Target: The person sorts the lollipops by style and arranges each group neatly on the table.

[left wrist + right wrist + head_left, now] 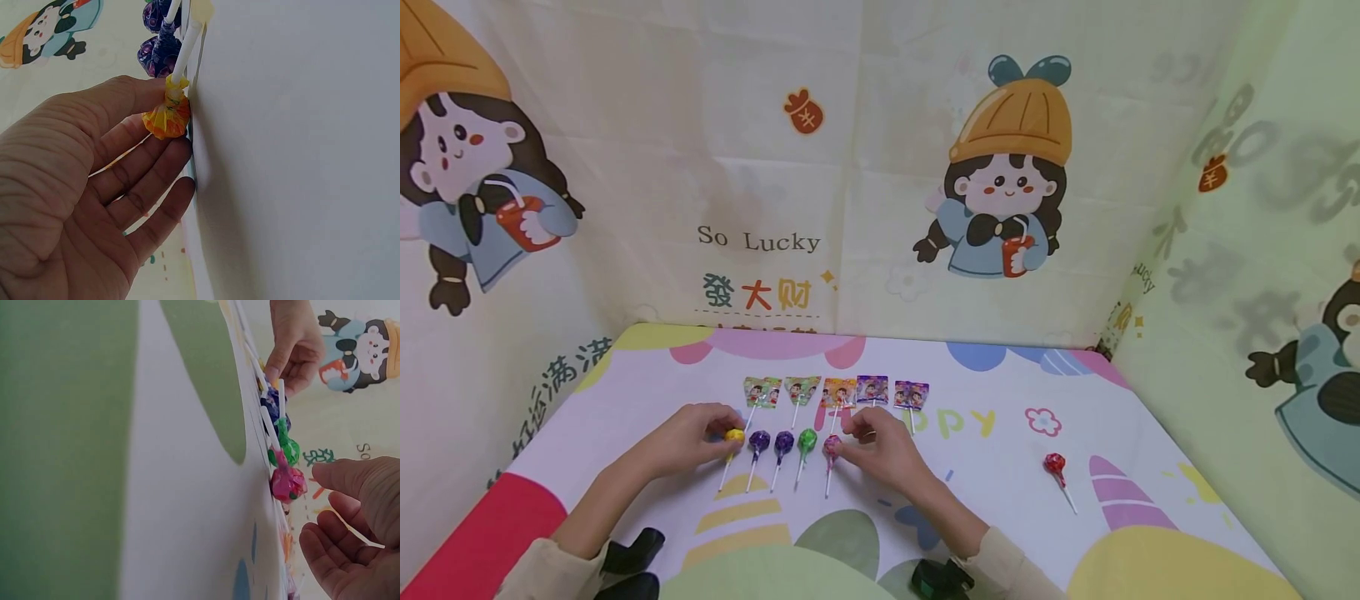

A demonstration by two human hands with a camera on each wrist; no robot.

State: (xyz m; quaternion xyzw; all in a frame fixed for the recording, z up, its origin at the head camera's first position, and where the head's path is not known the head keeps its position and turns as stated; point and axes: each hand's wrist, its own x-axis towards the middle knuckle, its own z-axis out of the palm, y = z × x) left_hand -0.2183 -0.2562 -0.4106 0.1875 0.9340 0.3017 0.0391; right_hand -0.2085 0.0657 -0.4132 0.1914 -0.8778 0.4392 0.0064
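A row of round-headed lollipops in twisted wrappers lies on the table, sticks toward me. At its left end my left hand (694, 439) pinches the yellow lollipop (167, 120) between thumb and index finger, the other fingers loosely spread. To its right come two dark purple lollipops, one (759, 442) beside the other (784, 442), then a green lollipop (807, 440). A pink lollipop (289, 485) ends the row on the right. My right hand (886, 450) is beside it, thumb tip close to its head, fingers relaxed, a small gap showing in the right wrist view.
Behind the row lie several lollipops in flat printed packets: green (763, 393), orange (838, 392) and purple (872, 389) among them. A red lollipop (1055, 465) lies apart on the right of the patterned table (985, 500). Printed cloth walls (865, 183) stand behind and at the sides.
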